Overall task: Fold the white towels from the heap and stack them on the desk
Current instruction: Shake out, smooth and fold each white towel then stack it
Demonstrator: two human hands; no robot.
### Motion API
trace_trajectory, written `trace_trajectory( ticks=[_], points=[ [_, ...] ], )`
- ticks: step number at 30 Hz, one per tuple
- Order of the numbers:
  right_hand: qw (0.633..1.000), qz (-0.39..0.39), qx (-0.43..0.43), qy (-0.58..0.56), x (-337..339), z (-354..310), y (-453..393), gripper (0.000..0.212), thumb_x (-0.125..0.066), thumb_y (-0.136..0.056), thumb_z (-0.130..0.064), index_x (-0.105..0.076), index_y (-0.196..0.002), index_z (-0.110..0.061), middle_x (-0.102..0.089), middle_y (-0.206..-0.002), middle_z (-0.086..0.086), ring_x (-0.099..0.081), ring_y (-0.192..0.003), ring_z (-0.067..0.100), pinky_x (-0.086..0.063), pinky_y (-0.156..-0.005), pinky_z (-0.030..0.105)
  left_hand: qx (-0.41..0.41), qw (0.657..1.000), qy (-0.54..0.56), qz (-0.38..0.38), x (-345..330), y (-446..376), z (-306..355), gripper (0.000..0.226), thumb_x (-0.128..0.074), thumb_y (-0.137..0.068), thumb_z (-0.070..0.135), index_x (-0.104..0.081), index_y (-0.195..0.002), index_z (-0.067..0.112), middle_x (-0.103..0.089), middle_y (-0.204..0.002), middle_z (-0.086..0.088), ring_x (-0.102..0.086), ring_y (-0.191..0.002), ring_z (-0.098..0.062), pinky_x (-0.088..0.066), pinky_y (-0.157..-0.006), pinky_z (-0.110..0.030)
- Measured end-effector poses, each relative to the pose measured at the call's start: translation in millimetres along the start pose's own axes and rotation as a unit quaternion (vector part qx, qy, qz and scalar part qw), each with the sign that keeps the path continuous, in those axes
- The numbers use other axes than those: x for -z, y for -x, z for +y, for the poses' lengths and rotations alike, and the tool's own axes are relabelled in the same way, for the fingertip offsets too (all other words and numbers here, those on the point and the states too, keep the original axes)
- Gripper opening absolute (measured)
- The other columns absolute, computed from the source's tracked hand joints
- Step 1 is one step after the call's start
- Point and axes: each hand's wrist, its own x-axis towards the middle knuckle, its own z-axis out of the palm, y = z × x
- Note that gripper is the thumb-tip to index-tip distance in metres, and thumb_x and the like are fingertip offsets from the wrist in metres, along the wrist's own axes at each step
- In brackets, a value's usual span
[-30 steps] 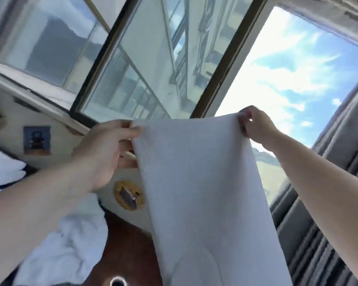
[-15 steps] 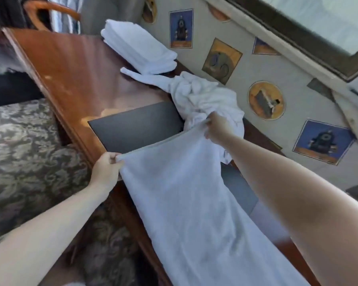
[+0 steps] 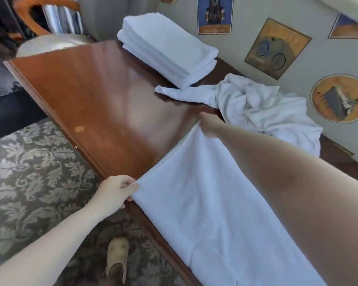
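A white towel [image 3: 205, 203] lies spread across the brown wooden desk [image 3: 103, 96], running toward me and off the bottom of the view. My left hand [image 3: 116, 190] pinches its near corner at the desk's front edge. My right hand [image 3: 208, 123] pinches the far corner, close to the heap of crumpled white towels [image 3: 262, 108] by the wall. A stack of folded white towels [image 3: 167, 48] sits at the desk's far end.
A wall with framed pictures [image 3: 276, 48] runs behind the desk on the right. A chair with a wooden frame [image 3: 50, 23] stands past the far end. Patterned carpet [image 3: 33, 162] and a beige shoe [image 3: 117, 256] lie below the desk's front edge.
The towel was held up in front of the window, then brought down; it now lies flat on the desk. Both hands kept their corners and moved further along the desk toward the stack.
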Motion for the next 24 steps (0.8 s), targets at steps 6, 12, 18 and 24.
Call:
trace_trajectory(
  ticks=[6,12,18,24],
  points=[
    [0.996,-0.039,0.021,-0.083,-1,-41,-69,0.028,-0.04,-0.101,-0.012,-0.055,-0.122,-0.002,-0.058,-0.125,0.015,-0.051,-0.096,0.022,-0.035,-0.071,0.026,-0.052,0.987,-0.139,0.062,46,-33,-5,0.019,-0.05,-0.095,0.024,-0.061,-0.08,0.023,-0.055,-0.073,0.004,-0.05,-0.062,-0.011,-0.033,-0.054,-0.026],
    [0.967,0.053,-0.018,-0.25,-28,-53,-107,0.027,-0.046,-0.097,-0.017,-0.049,-0.123,-0.01,-0.057,-0.119,0.012,-0.055,-0.094,0.023,-0.044,-0.069,0.03,-0.055,0.972,-0.191,0.125,69,-64,0,0.017,-0.044,-0.094,0.019,-0.048,-0.078,0.017,-0.045,-0.081,-0.003,-0.047,-0.067,-0.024,-0.036,-0.057,-0.036],
    [0.876,0.273,-0.049,-0.394,-51,-71,-89,0.038,-0.051,-0.092,-0.01,-0.049,-0.13,-0.014,-0.049,-0.13,0.0,-0.054,-0.101,0.011,-0.046,-0.094,0.034,-0.053,0.929,-0.274,0.243,67,-75,7,0.013,-0.055,-0.089,0.026,-0.06,-0.101,0.024,-0.052,-0.101,0.002,-0.051,-0.088,-0.023,-0.041,-0.071,-0.037],
    [0.971,0.183,-0.072,-0.135,-110,-81,-46,0.055,-0.025,-0.1,-0.046,-0.024,-0.153,-0.031,-0.011,-0.164,-0.004,-0.001,-0.151,0.018,0.004,-0.12,0.041,-0.062,0.915,-0.291,0.271,52,-91,0,0.018,-0.057,-0.094,0.037,-0.05,-0.084,0.023,-0.053,-0.079,0.008,-0.047,-0.083,-0.022,-0.02,-0.075,-0.032]
  ],
)
